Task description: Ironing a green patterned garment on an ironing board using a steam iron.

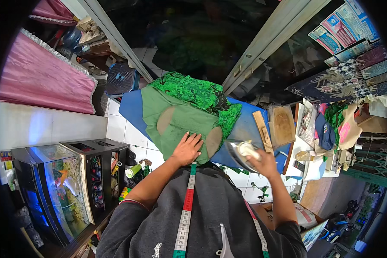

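Observation:
A plain green cloth piece (187,122) with two greyish oval patches lies over a blue-covered ironing board (245,121). Behind it, and partly under it, is a bright green patterned fabric (193,88) with dark motifs. My left hand (187,150) rests flat on the near part of the plain green cloth, fingers spread, between the patches. In my right hand (261,161) is a clothes iron (243,151), blurred, just right of the cloth at the board's near side. A tape measure (187,200) hangs down my front.
A wooden stick (263,132) and a brown pad (281,125) lie on the board's right end. Farther right, a white table (301,142) holds clothes, a cap and a remote. An aquarium (64,190) stands at left. Glass doors are ahead; fabric scraps lie on the tiled floor.

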The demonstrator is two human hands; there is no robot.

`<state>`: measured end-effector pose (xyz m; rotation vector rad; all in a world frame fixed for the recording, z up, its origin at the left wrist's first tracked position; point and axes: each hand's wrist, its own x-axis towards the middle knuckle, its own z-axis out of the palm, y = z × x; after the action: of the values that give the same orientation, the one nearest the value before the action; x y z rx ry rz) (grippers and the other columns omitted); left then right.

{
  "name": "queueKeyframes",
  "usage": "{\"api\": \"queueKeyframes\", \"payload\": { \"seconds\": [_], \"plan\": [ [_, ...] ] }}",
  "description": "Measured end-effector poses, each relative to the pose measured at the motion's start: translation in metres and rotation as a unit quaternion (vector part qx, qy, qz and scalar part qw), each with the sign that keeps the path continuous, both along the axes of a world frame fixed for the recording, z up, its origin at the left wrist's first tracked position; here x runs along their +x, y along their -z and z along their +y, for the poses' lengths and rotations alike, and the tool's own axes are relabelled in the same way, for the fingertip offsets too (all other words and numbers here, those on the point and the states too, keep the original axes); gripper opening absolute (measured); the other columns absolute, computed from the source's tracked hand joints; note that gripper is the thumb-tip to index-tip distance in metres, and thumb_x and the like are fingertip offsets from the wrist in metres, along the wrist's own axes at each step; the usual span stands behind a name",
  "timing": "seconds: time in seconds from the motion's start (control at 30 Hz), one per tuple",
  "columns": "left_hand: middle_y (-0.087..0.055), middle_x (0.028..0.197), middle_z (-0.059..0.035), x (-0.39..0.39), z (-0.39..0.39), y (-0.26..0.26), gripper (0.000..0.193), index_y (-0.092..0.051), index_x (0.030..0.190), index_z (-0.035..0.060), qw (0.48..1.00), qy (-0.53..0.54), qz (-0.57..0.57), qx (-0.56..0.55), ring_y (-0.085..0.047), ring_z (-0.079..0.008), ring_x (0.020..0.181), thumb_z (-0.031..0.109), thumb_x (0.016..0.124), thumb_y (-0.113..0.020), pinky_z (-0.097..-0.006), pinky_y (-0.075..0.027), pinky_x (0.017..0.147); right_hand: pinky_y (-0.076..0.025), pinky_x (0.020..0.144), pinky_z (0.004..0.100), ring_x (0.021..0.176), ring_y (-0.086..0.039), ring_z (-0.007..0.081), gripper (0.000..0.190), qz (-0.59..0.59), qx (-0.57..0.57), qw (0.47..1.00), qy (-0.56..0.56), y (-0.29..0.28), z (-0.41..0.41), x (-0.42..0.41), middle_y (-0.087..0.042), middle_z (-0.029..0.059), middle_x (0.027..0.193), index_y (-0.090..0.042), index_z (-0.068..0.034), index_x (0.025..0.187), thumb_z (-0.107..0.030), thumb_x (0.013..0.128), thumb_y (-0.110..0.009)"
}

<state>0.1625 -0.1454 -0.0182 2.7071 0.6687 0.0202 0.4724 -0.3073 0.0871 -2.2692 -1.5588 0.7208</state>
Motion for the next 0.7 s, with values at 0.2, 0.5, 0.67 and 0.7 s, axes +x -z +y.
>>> {"api": "queueKeyframes", "payload": {
  "seconds": [0.2, 0.5, 0.67, 0.7],
  "plan": [
    [-0.041, 0.146, -0.0136, 0.002, 0.001, -0.007, 0.055, -0.050, 0.136, 0.0046, 1.000, 0.008, 0.021, -0.006, -0.035, -0.0303, 0.137, 0.034, 0.090, -0.060, -0.0506, -0.018, 0.118, -0.053, 0.067, 0.0494, 0.070, -0.066, 0.0393, 0.047, 0.018, 0.023, 0.996, -0.079, 0.020, 0.031, -0.055, -0.068, 0.0175, 0.074, -0.065, -0.013, 0.096, -0.058, 0.083, -0.065],
    [-0.042, 0.145, -0.0138, -0.012, 0.004, -0.010, 0.050, -0.052, 0.133, 0.0064, 1.000, 0.002, -0.012, -0.010, -0.036, -0.0297, 0.137, 0.032, 0.091, -0.059, -0.0494, -0.019, 0.118, -0.053, 0.065, 0.0491, 0.070, -0.066, 0.0393, 0.047, 0.025, -0.002, 0.997, -0.073, 0.032, 0.046, -0.060, -0.067, 0.0179, 0.073, -0.064, -0.012, 0.091, -0.058, 0.082, -0.065],
    [-0.043, 0.144, -0.0139, -0.028, 0.012, -0.012, 0.052, -0.050, 0.135, 0.0085, 0.999, -0.040, -0.016, 0.001, -0.038, -0.0300, 0.136, 0.032, 0.090, -0.061, -0.0497, -0.022, 0.117, -0.052, 0.065, 0.0494, 0.070, -0.066, 0.0397, 0.047, 0.030, 0.005, 0.996, -0.084, 0.031, 0.058, -0.065, -0.067, 0.0176, 0.072, -0.064, -0.012, 0.088, -0.059, 0.082, -0.066],
    [-0.044, 0.144, -0.0137, -0.031, 0.014, -0.011, 0.055, -0.047, 0.137, 0.0082, 0.999, -0.047, -0.006, 0.014, -0.037, -0.0296, 0.137, 0.034, 0.090, -0.061, -0.0495, -0.021, 0.117, -0.052, 0.064, 0.0497, 0.070, -0.066, 0.0397, 0.047, 0.035, 0.015, 0.996, -0.087, 0.031, 0.060, -0.067, -0.067, 0.0174, 0.071, -0.064, -0.012, 0.087, -0.058, 0.082, -0.066]
  ]
}}
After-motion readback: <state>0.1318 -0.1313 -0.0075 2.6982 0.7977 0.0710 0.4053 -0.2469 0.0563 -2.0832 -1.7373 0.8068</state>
